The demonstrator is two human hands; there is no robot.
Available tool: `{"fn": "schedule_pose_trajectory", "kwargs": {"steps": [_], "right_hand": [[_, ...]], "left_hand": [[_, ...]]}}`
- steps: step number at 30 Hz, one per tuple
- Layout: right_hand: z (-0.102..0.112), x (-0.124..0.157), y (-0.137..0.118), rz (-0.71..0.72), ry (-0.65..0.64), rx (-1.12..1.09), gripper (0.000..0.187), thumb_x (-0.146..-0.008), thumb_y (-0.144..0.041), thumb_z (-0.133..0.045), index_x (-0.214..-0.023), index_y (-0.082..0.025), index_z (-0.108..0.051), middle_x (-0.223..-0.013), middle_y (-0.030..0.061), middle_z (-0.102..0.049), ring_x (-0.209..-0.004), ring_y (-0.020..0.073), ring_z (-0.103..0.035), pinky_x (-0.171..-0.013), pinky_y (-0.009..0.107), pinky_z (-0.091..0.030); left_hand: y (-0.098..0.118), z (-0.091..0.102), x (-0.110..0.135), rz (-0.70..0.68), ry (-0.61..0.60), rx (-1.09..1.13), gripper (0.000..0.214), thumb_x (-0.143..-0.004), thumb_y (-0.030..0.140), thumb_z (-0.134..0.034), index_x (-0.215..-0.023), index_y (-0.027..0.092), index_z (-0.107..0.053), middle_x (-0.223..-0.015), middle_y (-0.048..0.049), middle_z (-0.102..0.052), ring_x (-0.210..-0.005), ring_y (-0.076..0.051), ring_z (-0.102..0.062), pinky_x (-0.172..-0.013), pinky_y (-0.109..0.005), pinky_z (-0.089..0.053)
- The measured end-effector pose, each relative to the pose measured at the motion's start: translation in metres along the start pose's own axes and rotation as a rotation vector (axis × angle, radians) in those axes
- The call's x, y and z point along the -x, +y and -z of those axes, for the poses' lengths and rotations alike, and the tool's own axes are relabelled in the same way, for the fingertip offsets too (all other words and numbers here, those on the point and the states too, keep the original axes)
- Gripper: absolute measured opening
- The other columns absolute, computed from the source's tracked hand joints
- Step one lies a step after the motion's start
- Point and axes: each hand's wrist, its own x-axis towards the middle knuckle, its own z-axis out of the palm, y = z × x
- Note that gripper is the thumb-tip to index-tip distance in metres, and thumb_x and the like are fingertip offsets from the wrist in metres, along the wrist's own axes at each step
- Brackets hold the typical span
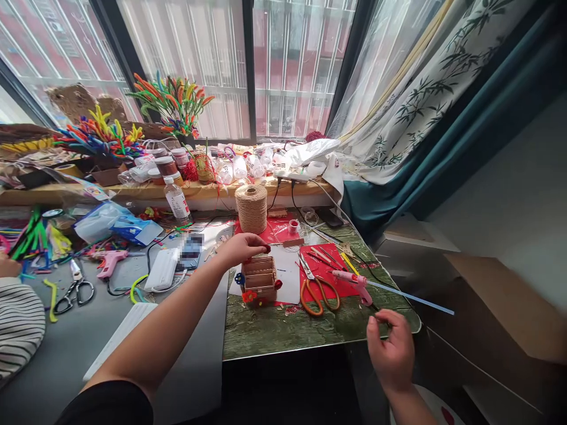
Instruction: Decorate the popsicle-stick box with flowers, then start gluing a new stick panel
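Note:
My left hand (243, 250) is closed in a pinch over the back of a small wooden-stick box (259, 277). A small dark red piece (266, 248) shows at its fingertips; I cannot make out its exact kind. The box stands upright, with a blue flower (240, 278) on its left, an orange-red flower (249, 296) in front and a dark red flower (278, 284) on its right. My right hand (392, 348) hovers off the table's front right edge, fingers curled and thumb near the index finger. Whatever it holds, if anything, is hidden. Nearest it lies a pink glue gun (354, 282) with a long pale stick.
Orange-handled scissors (316, 288) lie right of the box on red paper (328, 268). Behind stands a twine spool (251, 209). Leftward are a white power bank (162, 270), another pink glue gun (110, 262), black scissors (75, 289) and another person's striped sleeve (20, 324).

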Motion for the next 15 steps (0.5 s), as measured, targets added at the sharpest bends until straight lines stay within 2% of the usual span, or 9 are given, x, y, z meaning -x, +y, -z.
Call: {"fn": "schedule_pose_trajectory", "kwargs": {"steps": [1, 3, 5, 7, 11, 15], "right_hand": [[0.009, -0.001, 0.014, -0.087, 0.034, 0.075, 0.033, -0.086, -0.039, -0.071, -0.111, -0.019, -0.064, -0.108, 0.0113, -0.064, -0.096, 0.0267, -0.063, -0.094, 0.048, -0.052], [0.016, -0.005, 0.037, -0.258, -0.036, 0.134, 0.051, -0.083, -0.047, -0.073, -0.124, -0.019, -0.06, -0.121, 0.0147, -0.063, -0.1, 0.0287, -0.065, -0.091, 0.048, -0.054], [0.012, -0.015, 0.05, -0.369, -0.162, 0.128, 0.066, -0.079, -0.053, -0.075, -0.134, -0.02, -0.057, -0.134, 0.0168, -0.06, -0.109, 0.0312, -0.066, -0.093, 0.048, -0.055], [0.004, -0.029, 0.056, -0.411, -0.223, 0.109, 0.072, -0.077, -0.055, -0.076, -0.137, -0.019, -0.058, -0.138, 0.0179, -0.06, -0.115, 0.0327, -0.065, -0.097, 0.048, -0.054], [-0.009, -0.06, 0.059, -0.489, -0.338, 0.022, 0.065, -0.072, -0.052, -0.08, -0.125, -0.016, -0.068, -0.122, 0.0169, -0.072, -0.104, 0.0323, -0.071, -0.093, 0.048, -0.057], [-0.018, -0.084, 0.055, -0.527, -0.495, -0.145, 0.048, -0.068, -0.045, -0.084, -0.108, -0.018, -0.076, -0.098, 0.0113, -0.079, -0.086, 0.0287, -0.074, -0.078, 0.041, -0.059]], "left_hand": [[-0.001, 0.001, 0.0, -0.003, -0.005, 0.043, 0.039, -0.083, 0.055, -0.069, -0.109, 0.026, -0.078, -0.106, -0.0038, -0.081, -0.08, -0.019, -0.072, -0.063, -0.028, -0.053], [-0.002, 0.0, -0.001, -0.024, -0.016, 0.062, 0.036, -0.083, 0.052, -0.071, -0.108, 0.026, -0.077, -0.106, -0.0039, -0.081, -0.087, -0.02, -0.074, -0.068, -0.028, -0.055], [0.0, -0.004, -0.004, -0.06, -0.03, 0.023, 0.03, -0.082, 0.047, -0.072, -0.103, 0.026, -0.079, -0.104, -0.0036, -0.081, -0.093, -0.021, -0.074, -0.076, -0.029, -0.056], [0.002, -0.007, -0.006, -0.09, -0.047, -0.035, 0.025, -0.082, 0.043, -0.071, -0.099, 0.026, -0.079, -0.101, -0.0025, -0.081, -0.094, -0.02, -0.074, -0.082, -0.029, -0.056], [0.004, -0.01, -0.005, -0.096, -0.049, -0.115, 0.026, -0.082, 0.043, -0.068, -0.1, 0.027, -0.079, -0.1, -0.0011, -0.081, -0.091, -0.02, -0.074, -0.078, -0.028, -0.054], [0.002, -0.01, -0.001, -0.082, -0.031, -0.129, 0.027, -0.082, 0.046, -0.069, -0.098, 0.028, -0.08, -0.099, -0.0008, -0.081, -0.091, -0.019, -0.073, -0.077, -0.028, -0.054]]}}
